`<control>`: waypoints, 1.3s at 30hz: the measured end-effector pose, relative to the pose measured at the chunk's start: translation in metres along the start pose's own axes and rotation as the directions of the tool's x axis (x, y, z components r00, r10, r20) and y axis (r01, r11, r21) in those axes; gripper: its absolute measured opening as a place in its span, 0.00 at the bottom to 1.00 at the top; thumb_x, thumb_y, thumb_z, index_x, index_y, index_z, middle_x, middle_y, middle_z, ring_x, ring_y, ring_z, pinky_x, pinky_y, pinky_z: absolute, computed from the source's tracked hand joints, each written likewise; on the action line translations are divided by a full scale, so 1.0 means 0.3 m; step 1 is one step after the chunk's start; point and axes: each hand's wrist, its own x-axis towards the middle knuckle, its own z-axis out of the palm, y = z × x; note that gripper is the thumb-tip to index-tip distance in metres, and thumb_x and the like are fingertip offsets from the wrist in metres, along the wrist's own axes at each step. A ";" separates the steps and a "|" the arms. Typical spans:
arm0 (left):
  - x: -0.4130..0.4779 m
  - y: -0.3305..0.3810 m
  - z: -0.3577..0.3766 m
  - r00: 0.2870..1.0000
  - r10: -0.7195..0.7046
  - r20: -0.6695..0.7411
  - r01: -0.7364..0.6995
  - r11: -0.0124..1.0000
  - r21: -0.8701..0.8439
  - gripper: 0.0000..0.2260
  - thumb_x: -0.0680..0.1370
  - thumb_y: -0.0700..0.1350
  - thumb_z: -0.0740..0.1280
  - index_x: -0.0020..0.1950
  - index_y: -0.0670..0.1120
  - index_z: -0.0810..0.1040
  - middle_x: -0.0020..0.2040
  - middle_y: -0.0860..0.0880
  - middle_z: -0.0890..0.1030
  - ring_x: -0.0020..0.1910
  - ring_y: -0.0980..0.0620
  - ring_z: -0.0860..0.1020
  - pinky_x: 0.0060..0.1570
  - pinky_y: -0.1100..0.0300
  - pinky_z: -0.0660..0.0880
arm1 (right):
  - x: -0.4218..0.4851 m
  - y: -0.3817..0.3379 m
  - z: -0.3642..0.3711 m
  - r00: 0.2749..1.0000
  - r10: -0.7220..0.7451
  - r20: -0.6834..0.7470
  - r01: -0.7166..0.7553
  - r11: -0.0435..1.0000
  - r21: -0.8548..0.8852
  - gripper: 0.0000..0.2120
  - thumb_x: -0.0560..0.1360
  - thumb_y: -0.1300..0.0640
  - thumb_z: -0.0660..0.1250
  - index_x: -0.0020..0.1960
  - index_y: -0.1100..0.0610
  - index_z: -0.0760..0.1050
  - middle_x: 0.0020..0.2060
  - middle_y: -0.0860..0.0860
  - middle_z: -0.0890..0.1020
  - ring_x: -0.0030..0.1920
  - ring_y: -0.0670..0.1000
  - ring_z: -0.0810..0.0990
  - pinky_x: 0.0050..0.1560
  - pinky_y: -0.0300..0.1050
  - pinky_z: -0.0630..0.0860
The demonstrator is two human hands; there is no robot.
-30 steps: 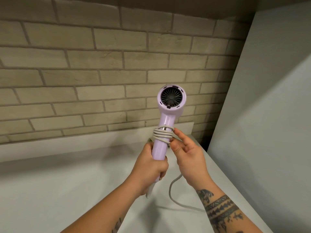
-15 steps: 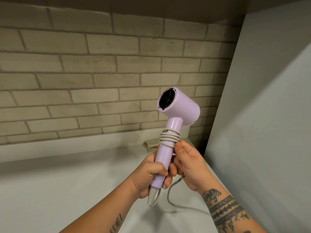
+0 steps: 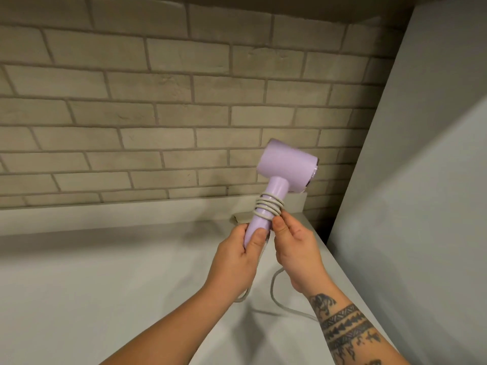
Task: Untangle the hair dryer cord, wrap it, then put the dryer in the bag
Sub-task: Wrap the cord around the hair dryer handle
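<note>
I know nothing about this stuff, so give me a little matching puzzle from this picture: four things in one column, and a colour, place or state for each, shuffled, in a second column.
Things:
1. dryer
2. cord
3. left hand
4. right hand

Descriptions:
A. pinches the cord beside the coils
B. lilac, held up in front of the brick wall
C. grips the lower end of the handle
D. pale grey, coiled round the handle

Pairs: 1-B, 2-D, 3-C, 4-A
</note>
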 end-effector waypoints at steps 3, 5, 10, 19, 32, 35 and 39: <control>0.008 0.003 -0.011 0.996 -0.087 0.020 0.089 0.980 -0.177 0.14 0.81 0.62 0.61 0.50 0.53 0.76 0.41 0.47 0.84 0.30 0.50 0.78 0.33 0.54 0.74 | 0.013 0.013 -0.001 0.999 0.039 0.008 -0.040 0.995 0.086 0.11 0.82 0.53 0.64 0.57 0.40 0.82 0.25 0.48 0.64 0.26 0.46 0.58 0.26 0.38 0.60; 0.009 0.012 -0.009 0.987 -0.154 0.043 0.160 0.934 -0.320 0.16 0.83 0.61 0.60 0.51 0.49 0.77 0.40 0.48 0.84 0.29 0.48 0.76 0.31 0.55 0.73 | 0.019 0.021 -0.006 0.996 0.086 0.007 -0.086 0.987 0.134 0.11 0.81 0.53 0.65 0.58 0.42 0.82 0.26 0.50 0.63 0.26 0.46 0.57 0.26 0.40 0.57; 0.009 0.019 -0.015 0.964 -0.202 0.175 0.266 0.779 -0.568 0.20 0.85 0.57 0.57 0.55 0.41 0.76 0.37 0.45 0.79 0.24 0.49 0.69 0.25 0.61 0.68 | 0.015 0.024 -0.021 0.999 0.014 0.040 -0.016 0.998 0.064 0.12 0.82 0.58 0.64 0.61 0.47 0.80 0.24 0.42 0.69 0.23 0.41 0.63 0.26 0.33 0.60; 0.018 0.031 -0.046 0.772 -0.036 0.634 0.607 0.338 -0.719 0.27 0.77 0.67 0.55 0.49 0.49 0.86 0.29 0.49 0.74 0.16 0.55 0.65 0.31 0.58 0.54 | -0.010 0.000 -0.005 0.969 -0.100 0.227 0.093 0.995 0.043 0.19 0.83 0.51 0.60 0.73 0.48 0.70 0.34 0.42 0.79 0.30 0.39 0.73 0.33 0.32 0.71; 0.053 0.068 -0.079 0.919 -0.180 0.352 0.325 0.850 -0.414 0.20 0.84 0.60 0.56 0.62 0.47 0.78 0.49 0.43 0.86 0.39 0.44 0.83 0.47 0.42 0.84 | 0.036 0.035 -0.031 0.978 -0.159 0.139 0.171 0.982 -0.080 0.16 0.84 0.56 0.60 0.71 0.49 0.68 0.43 0.47 0.81 0.37 0.42 0.77 0.41 0.37 0.74; 0.030 0.088 -0.065 0.944 -0.112 0.310 0.213 0.926 -0.312 0.13 0.85 0.58 0.57 0.62 0.57 0.77 0.52 0.48 0.85 0.43 0.50 0.83 0.51 0.44 0.83 | 0.023 0.062 -0.014 0.980 -0.175 0.091 0.189 0.965 -0.180 0.20 0.84 0.58 0.59 0.73 0.43 0.65 0.45 0.47 0.83 0.42 0.45 0.81 0.44 0.41 0.78; -0.002 0.063 -0.003 0.995 0.045 0.094 -0.033 0.991 -0.129 0.07 0.83 0.56 0.61 0.57 0.56 0.74 0.38 0.53 0.80 0.33 0.53 0.80 0.37 0.49 0.82 | 0.000 0.063 -0.002 0.972 -0.207 0.110 0.230 0.931 -0.282 0.23 0.83 0.55 0.59 0.75 0.38 0.61 0.43 0.46 0.85 0.41 0.50 0.84 0.44 0.54 0.82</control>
